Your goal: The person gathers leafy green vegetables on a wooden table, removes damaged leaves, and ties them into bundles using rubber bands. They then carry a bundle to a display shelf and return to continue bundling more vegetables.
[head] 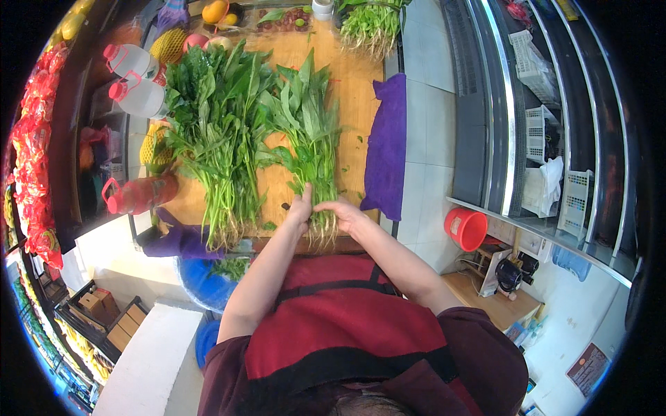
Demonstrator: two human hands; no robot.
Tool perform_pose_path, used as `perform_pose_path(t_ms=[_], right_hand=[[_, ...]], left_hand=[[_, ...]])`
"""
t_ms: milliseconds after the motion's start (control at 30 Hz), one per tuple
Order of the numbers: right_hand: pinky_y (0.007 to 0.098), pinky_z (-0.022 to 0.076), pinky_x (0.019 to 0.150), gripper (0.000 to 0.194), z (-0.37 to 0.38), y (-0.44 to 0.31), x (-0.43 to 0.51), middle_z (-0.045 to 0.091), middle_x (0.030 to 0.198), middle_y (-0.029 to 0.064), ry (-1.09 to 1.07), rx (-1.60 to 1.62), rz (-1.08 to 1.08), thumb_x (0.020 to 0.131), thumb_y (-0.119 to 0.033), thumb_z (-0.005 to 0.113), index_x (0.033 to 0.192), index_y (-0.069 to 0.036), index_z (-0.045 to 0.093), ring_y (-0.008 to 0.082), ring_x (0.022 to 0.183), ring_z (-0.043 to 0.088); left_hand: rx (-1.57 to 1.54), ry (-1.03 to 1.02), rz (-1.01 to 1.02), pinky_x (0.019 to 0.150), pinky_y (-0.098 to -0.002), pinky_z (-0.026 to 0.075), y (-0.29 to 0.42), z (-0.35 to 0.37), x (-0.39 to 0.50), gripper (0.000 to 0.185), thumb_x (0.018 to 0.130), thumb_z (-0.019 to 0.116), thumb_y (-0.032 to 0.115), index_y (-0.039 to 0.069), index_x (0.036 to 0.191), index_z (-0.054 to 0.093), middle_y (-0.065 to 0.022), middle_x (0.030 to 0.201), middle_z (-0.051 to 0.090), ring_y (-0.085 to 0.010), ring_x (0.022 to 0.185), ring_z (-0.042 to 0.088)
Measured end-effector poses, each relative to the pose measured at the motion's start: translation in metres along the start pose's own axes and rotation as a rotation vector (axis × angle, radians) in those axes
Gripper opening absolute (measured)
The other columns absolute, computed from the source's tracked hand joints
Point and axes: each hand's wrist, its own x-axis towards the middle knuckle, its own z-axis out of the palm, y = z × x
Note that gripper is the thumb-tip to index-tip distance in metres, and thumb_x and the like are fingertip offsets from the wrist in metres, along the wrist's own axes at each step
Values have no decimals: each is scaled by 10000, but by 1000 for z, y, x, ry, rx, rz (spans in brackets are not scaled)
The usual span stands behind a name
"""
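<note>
On the wooden table point(359, 67) before me lies a bunch of leafy greens point(312, 130), its leaves pointing away from me and its pale roots towards me. My left hand point(300, 212) grips the lower stems from the left. From the right, my right hand point(344, 214) holds the same stems, its thumb reaching across the top. The fingers beneath the bunch are hidden. A larger pile of rooted greens point(221, 130) lies to the left, its leaves touching those of the held bunch.
Purple cloths point(386, 145) drape the table's right edge. Plastic jugs point(138, 99) and a red bottle point(143, 195) line the left side. More greens point(372, 26) lie at the far right. A blue tub point(200, 286) stands below left; a red bucket point(465, 230) is at right.
</note>
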Motion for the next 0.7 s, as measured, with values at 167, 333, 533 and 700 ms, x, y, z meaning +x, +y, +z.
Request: perform_pose_path(t_ms=[167,333,533,700], right_hand=[[442,573,727,355,3,3,4,641,959,131,32,11,66,728,52,658,1069,12,565,245,858,647],[468,567,727,220,-12,2,-1,652,862,128,-131,313,201,798,-109,629,985,-3,584,288,788,665],[444,547,706,141,-2,24,22,628,839,91,50,147,-135,854,-102,554,970,-26,579,227,781,630],[360,452,858,337,35,27,2,548,1148,126,321,-561,-545,912,-94,460,1233,7,443,211,1035,550]], left_hand=[[-96,22,74,870,-451,498,5,-6,-5,718,924,461,539,-9,1365,317,-203,1272,493,-309,1104,536],[52,257,292,917,-372,424,12,-8,-32,634,857,654,271,-11,1344,361,-231,1257,503,-310,1109,521],[675,371,622,924,-383,436,35,16,-58,696,740,731,317,-52,1259,450,-276,1169,548,-326,1085,558],[642,205,364,856,-369,482,70,53,-77,716,698,764,378,-40,1200,471,-231,1118,591,-284,1003,605]])
